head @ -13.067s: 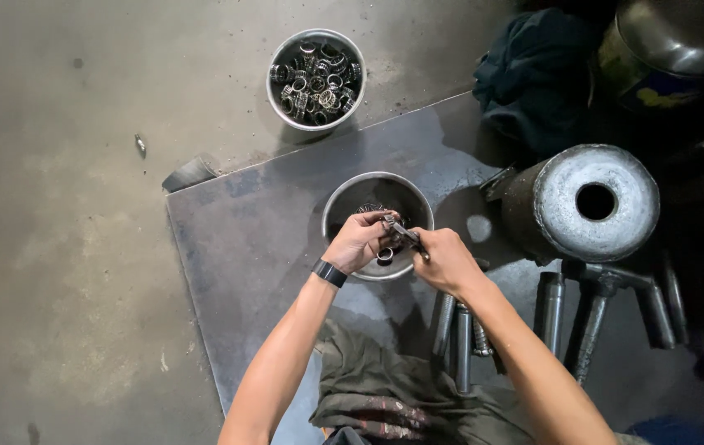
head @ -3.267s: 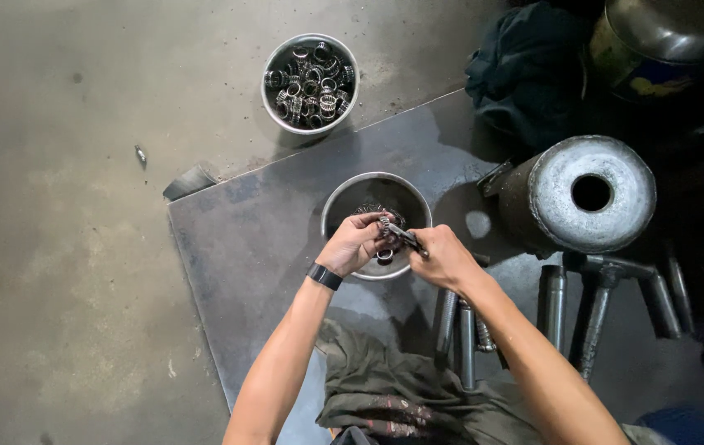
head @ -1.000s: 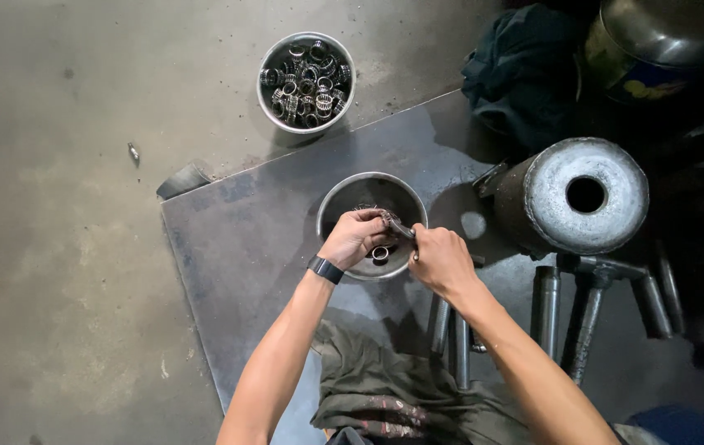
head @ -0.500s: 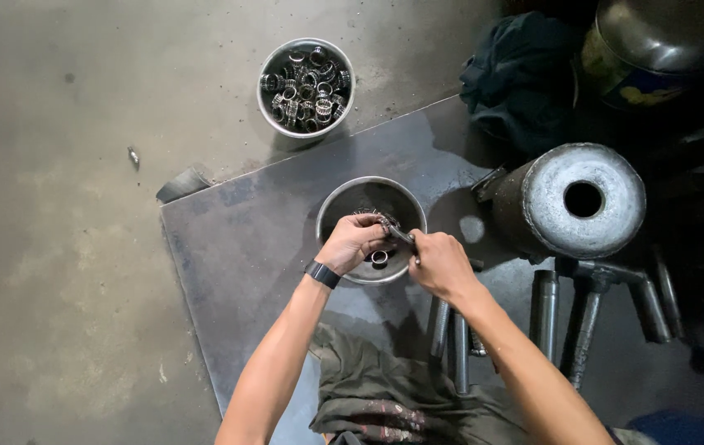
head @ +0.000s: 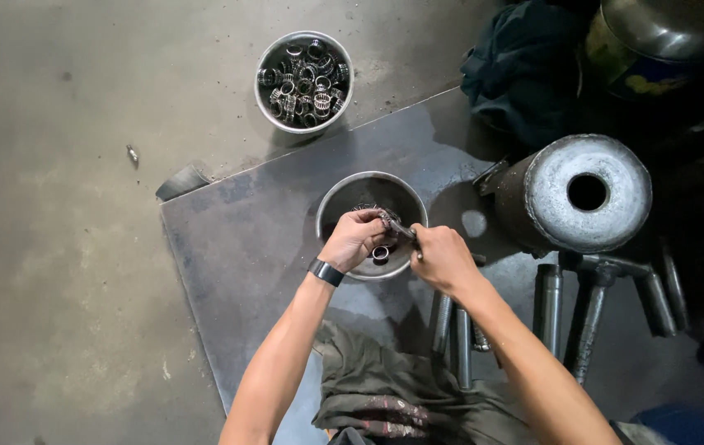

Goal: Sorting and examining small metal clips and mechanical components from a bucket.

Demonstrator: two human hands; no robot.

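Over a round metal bowl [head: 337, 203] on a grey steel sheet [head: 253, 247], my left hand [head: 354, 239] pinches a small ring-shaped bearing cage [head: 383, 217]. A dark band circles that wrist. My right hand [head: 443, 257] grips a thin metal tool [head: 402, 228] whose tip touches the cage. One more small ring [head: 381, 253] lies in the bowl under my fingers. The rest of the bowl's contents are hidden by my hands.
A second metal bowl [head: 303, 81] full of several bearing cages stands on the concrete floor beyond the sheet. A heavy steel cylinder with a centre hole [head: 583, 191] sits to the right, above steel pipes [head: 562, 309]. Dark cloth [head: 525, 70] lies at the back.
Both hands stay over the bowl, working the tool against the ring with small shifts. The view has drifted slightly.
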